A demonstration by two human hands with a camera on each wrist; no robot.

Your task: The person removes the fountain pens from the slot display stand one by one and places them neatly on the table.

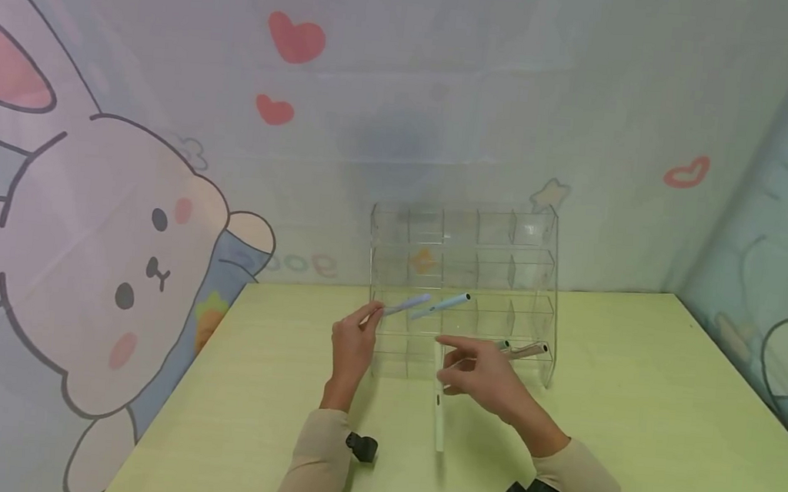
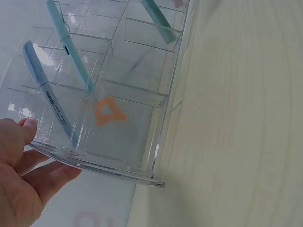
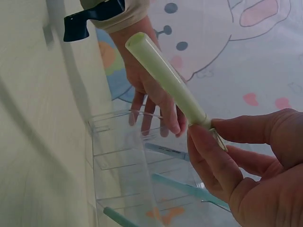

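Note:
A clear plastic rack (image 1: pixel 461 228) with rows of compartments stands on the table. My left hand (image 1: pixel 353 347) grips its left side panel, thumb on one face and fingers on the other, as the left wrist view shows. Between the thumb and fingers of my right hand (image 1: pixel 484 373) is a pale green pen (image 3: pixel 165 80), pinched near its clip and held in front of the rack. Leaning in the rack's compartments are a lavender-blue pen (image 2: pixel 52 101), a mint-blue pen (image 2: pixel 71 49), a darker green pen (image 2: pixel 159 22) and a pinkish-brown pen (image 1: pixel 530 351).
The rack rests on a pale yellow-green table (image 1: pixel 638 404), close to its back edge. Behind it hangs a cloth backdrop (image 1: pixel 434 87) printed with a rabbit and hearts. Each sleeve bears a black wrist camera (image 1: pixel 362 447).

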